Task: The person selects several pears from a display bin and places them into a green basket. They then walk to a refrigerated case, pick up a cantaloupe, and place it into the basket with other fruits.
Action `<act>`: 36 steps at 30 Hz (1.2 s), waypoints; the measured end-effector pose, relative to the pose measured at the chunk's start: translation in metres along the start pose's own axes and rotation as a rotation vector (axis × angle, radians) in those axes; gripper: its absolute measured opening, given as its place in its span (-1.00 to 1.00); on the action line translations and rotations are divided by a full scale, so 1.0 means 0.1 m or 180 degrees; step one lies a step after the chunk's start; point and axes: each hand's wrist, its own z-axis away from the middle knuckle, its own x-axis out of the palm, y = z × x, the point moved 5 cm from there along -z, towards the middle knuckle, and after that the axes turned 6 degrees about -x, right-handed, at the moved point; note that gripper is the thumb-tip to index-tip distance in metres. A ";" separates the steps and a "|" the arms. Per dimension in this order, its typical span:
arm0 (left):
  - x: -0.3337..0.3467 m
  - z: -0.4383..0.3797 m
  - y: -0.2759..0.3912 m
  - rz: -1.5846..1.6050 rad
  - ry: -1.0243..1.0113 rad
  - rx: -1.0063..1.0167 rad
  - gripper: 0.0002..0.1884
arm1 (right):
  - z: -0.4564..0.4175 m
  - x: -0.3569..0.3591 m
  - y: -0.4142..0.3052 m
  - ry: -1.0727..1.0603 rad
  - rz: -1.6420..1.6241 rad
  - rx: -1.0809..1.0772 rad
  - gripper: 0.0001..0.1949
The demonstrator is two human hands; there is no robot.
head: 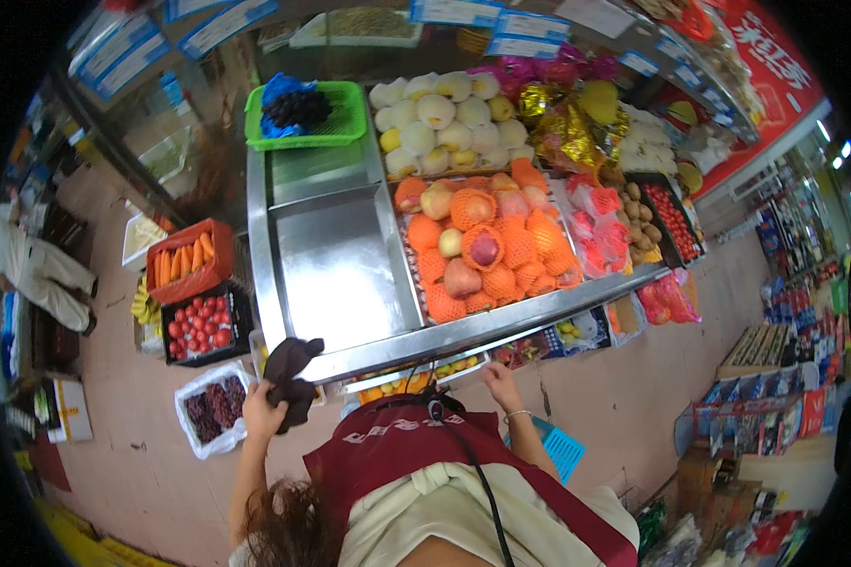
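Note:
A crumpled dark cloth [292,375] is gripped in my left hand [264,411], at the near left corner of a stainless steel display counter [347,283]. My right hand [500,386] hangs beside the counter's front edge, holding nothing that shows, its fingers loosely curled. On the counter, a shiny metal tray section lies bare at the left. To its right are fruits in orange foam nets [496,244], and behind them pale fruits in white nets [436,113]. A green plastic basket [354,113] with dark grapes [298,110] on blue wrap stands at the back left.
Left of the counter stand a red crate of carrots [184,262], a black crate of tomatoes [200,326] and a white-lined box of grapes [213,407]. More fruit boxes sit under the front edge. A person [39,262] stands at the far left. Stocked shelves [766,397] line the right.

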 end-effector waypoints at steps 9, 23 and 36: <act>-0.30 -0.10 1.29 0.2241 -0.0238 0.0471 -0.83 | -0.48 0.77 -1.84 -0.1291 -0.0878 -0.1106 -0.52; 0.15 -0.13 2.38 0.2793 -0.0736 0.1151 -0.71 | -0.12 0.86 -2.37 -0.1402 -0.1791 -0.0723 -0.28; 0.67 0.49 1.15 0.3624 -0.0415 -0.0865 -0.80 | 0.04 -0.10 -1.69 -0.0501 -0.0116 -0.1214 -0.40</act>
